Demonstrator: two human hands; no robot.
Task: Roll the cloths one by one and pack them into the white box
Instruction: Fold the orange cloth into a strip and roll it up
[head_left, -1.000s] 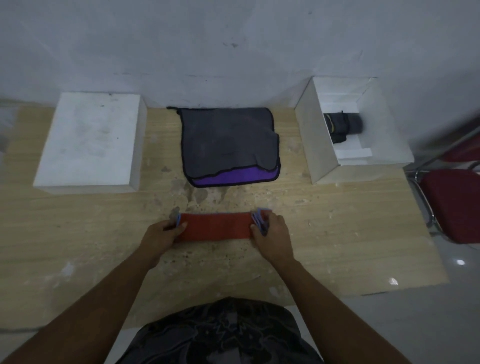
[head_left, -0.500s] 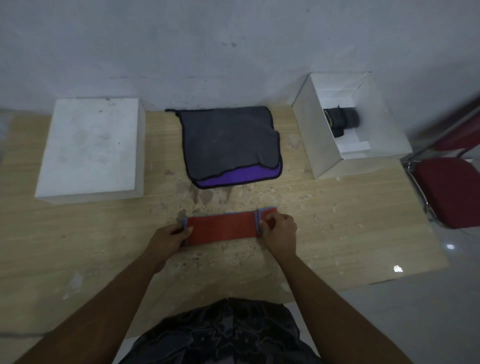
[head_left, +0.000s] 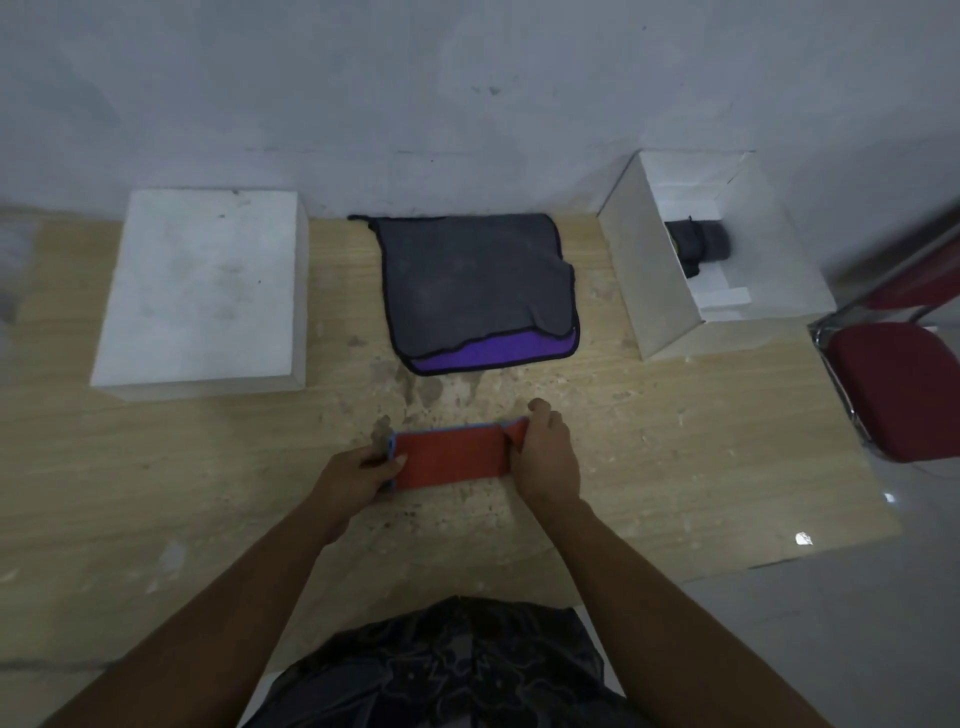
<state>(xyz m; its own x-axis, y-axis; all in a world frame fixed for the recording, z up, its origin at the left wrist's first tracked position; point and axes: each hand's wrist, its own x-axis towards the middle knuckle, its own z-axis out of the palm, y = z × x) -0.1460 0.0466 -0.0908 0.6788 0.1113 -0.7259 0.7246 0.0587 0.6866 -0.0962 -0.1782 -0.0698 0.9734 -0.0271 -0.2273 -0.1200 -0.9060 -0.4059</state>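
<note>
A red cloth (head_left: 449, 458) with a blue edge lies folded into a narrow strip on the wooden table (head_left: 156, 467) in front of me. My left hand (head_left: 358, 474) pinches its left end. My right hand (head_left: 545, 457) grips its right end, where the cloth curls up. Behind it a grey cloth (head_left: 467, 280) lies flat on top of a purple cloth (head_left: 493, 353). The open white box (head_left: 649, 270) stands at the back right, with one dark rolled cloth (head_left: 698, 247) inside it.
A closed white box lid or block (head_left: 202, 286) sits at the back left. A red chair (head_left: 898, 389) stands off the table's right edge. A grey wall runs behind the table.
My right hand has lifted and turned the red strip's right end inward, starting a curl. The left hand stays on the left end. The camera view has shifted slightly.
</note>
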